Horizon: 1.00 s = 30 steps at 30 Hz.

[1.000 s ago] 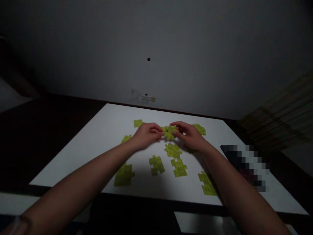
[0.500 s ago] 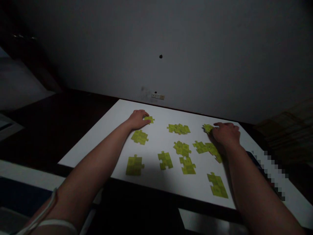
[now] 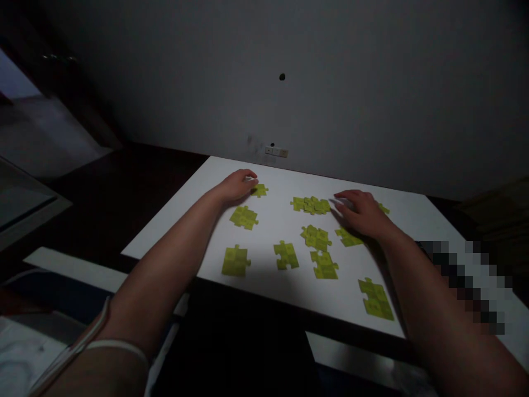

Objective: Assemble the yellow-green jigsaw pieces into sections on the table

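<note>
My left hand [image 3: 238, 185] rests at the back left of the white table, its fingers apart. Its thumb is at the edge of a yellow-green puzzle piece [image 3: 260, 191]; whether they touch, I cannot tell. My right hand [image 3: 362, 212] is open, with thumb and fingers spread just right of a cluster of overlapping puzzle pieces [image 3: 311, 205]. Behind that hand, another puzzle piece [image 3: 384, 209] is partly hidden. Under its wrist lies a partly covered piece [image 3: 347, 236]. Nearer to me are an overlapping group [image 3: 316, 238] and a single piece [image 3: 324, 265].
More puzzle pieces lie on the white table [image 3: 165, 220]: one at left [image 3: 243, 217], one at front left [image 3: 236, 261], one at front middle [image 3: 286, 255] and one at front right [image 3: 376, 298]. A pixelated dark object [image 3: 458, 275] lies by my right forearm. A wall socket [image 3: 276, 151] is behind.
My right hand has moved left from the stack at the back right to the middle cluster. My left fingers have lifted from their piece. The camera view has shifted slightly.
</note>
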Motion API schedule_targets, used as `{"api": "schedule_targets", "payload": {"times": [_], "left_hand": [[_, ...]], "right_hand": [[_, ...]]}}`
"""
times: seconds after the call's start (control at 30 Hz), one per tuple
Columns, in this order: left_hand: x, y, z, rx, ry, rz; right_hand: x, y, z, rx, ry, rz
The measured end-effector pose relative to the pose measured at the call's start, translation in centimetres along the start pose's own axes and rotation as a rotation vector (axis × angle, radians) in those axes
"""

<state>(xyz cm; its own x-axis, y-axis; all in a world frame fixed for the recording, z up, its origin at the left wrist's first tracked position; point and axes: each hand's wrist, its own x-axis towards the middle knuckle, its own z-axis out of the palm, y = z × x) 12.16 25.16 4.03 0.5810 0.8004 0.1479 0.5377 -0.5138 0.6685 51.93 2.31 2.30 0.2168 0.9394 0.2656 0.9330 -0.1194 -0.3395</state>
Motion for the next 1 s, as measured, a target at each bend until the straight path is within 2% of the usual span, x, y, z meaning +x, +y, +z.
{"api": "schedule_targets", "payload": {"times": [0.13, 0.2, 0.27, 0.4, 0.5, 0.7, 1.0], "left_hand": [[-4.0, 2.0, -2.4, 0.018, -0.282, 0.091], [-6.8, 2.1, -2.8, 0.068, -0.359, 0.109], [-9.5, 1.7, -2.4, 0.112, -0.343, 0.063], [-13.0, 0.6, -0.9, 0.071, -0.174, 0.078], [-13.4, 0.8, 0.0, 0.076, -0.064, 0.096], [-13.1, 1.4, 0.5, 0.070, 0.047, 0.079], [-12.6, 1.5, 0.4, 0.039, 0.042, 0.081]], "right_hand": [[-0.2, -1.4, 0.6, 0.111, -0.101, -0.074], [-0.2, -1.9, 0.9, 0.135, -0.132, -0.096], [0.0, -2.3, 1.0, 0.165, -0.162, -0.118], [0.3, -2.9, 1.0, 0.261, -0.183, -0.136], [0.2, -3.4, 0.7, 0.315, -0.144, -0.116], [0.1, -3.5, 0.5, 0.368, -0.110, -0.056], [1.0, -3.1, 1.8, 0.444, -0.060, -0.048]]}}
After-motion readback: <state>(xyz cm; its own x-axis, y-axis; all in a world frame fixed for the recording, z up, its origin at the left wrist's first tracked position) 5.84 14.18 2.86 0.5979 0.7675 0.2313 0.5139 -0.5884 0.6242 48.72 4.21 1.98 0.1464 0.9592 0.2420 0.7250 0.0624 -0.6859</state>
